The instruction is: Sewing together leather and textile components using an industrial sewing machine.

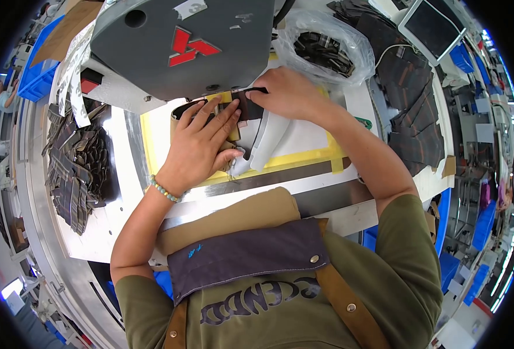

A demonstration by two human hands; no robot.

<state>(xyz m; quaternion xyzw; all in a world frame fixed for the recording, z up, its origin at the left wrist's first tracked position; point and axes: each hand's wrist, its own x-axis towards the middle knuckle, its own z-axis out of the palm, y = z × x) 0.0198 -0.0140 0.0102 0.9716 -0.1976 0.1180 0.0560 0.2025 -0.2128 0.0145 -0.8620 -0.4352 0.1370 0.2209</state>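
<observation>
My left hand (201,134) lies flat with its fingers apart, pressing on small dark fabric pieces and a yellow-edged part beneath the machine head. Beside its fingertips is a dark brown fabric piece (250,118). My right hand (283,93) pinches the far end of that fabric piece between thumb and fingers. A curved white strip (270,139) runs below my right hand, with loose threads near its lower end. Some of what lies under my left palm is hidden. The grey sewing machine head (152,52) hangs just beyond my hands and hides the needle area.
A pile of dark plaid fabric pieces (79,168) lies at the left. A clear plastic bag (353,43) of small dark pieces stands at the far right, near larger dark plaid fabric (414,116). Yellow tape (294,160) borders the work plate. A screen (431,29) stands beyond.
</observation>
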